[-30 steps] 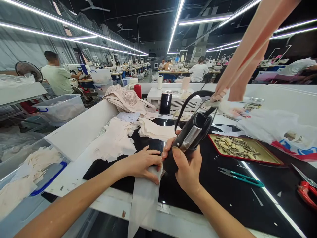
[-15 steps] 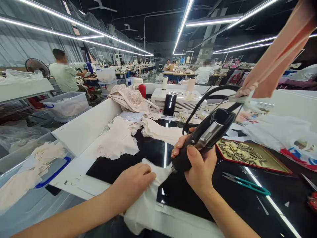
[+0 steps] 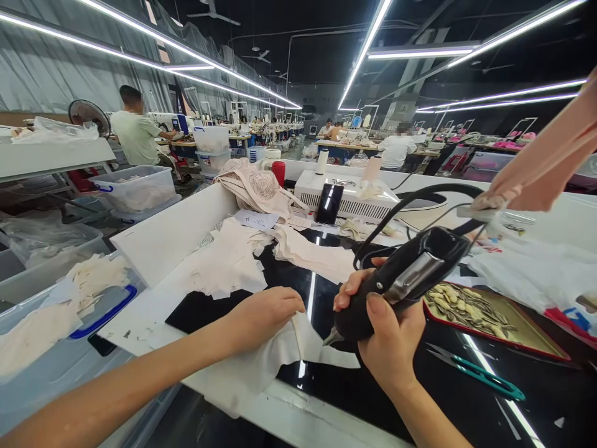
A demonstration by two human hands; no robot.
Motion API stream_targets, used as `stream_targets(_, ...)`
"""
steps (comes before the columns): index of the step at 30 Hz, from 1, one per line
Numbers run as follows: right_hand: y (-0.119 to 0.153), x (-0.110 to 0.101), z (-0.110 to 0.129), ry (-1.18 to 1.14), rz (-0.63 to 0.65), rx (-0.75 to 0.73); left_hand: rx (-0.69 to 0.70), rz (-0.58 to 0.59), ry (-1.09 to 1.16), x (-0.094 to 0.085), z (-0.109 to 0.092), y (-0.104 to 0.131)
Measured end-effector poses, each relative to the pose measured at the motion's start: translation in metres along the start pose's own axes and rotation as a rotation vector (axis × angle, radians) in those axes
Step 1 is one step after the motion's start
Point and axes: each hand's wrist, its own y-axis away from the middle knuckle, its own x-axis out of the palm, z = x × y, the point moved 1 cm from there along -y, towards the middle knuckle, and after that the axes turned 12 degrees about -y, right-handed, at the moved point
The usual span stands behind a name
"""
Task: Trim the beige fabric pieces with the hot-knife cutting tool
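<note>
My left hand [image 3: 263, 314] is closed, with thumb and fingers pinching the upper edge of a thin white fabric piece [image 3: 265, 367]. The fabric drapes over the near edge of the black glossy work surface [image 3: 321, 381]. In my right hand [image 3: 389, 342] is a black corded hand tool [image 3: 405, 267] with a silver lever and a pointed metal tip, gripped around its body. That tip points down-left over the fabric's right part; whether it touches I cannot tell. A pink cloth strip [image 3: 545, 155] is tied near the tool's upper end.
Cut cream fabric pieces [image 3: 228, 261] lie beyond my left hand. Teal thread snips [image 3: 485, 373] and a tray of seeds and peanuts [image 3: 517, 317] sit to the right. A phone [image 3: 329, 204] leans on a white vented box [image 3: 364, 202]. A seated co-worker [image 3: 135, 137] is far left.
The view has turned slightly left. The white fabric is now spread wider, and its right part extends beneath the tool tip. My left hand sits slightly higher; both hands keep their holds.
</note>
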Motion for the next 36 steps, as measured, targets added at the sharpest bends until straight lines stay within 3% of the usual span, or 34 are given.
stream_targets(4, 0.002, -0.005, 0.003, 0.001, -0.002, -0.002, -0.011, 0.050, -0.023, 0.015, 0.002, -0.013)
stream_targets(8, 0.007, -0.010, 0.007, 0.012, 0.005, 0.009, 0.028, 0.062, -0.051, 0.025, 0.006, -0.010)
stream_targets(17, 0.015, -0.008, 0.019, 0.013, -0.029, 0.003, 0.048, -0.038, 0.006, 0.014, 0.004, 0.006)
stream_targets(23, 0.011, -0.001, 0.023, 0.002, -0.084, 0.039, 0.081, -0.052, 0.012, 0.019, 0.006, 0.013)
stream_targets(28, -0.006, 0.008, 0.012, 0.008, -0.099, 0.002, 0.053, -0.063, 0.057, 0.025, 0.006, 0.015)
stream_targets(36, -0.028, 0.021, -0.027, 0.009, -0.115, -0.003, 0.076, -0.103, 0.053, 0.035, 0.004, 0.013)
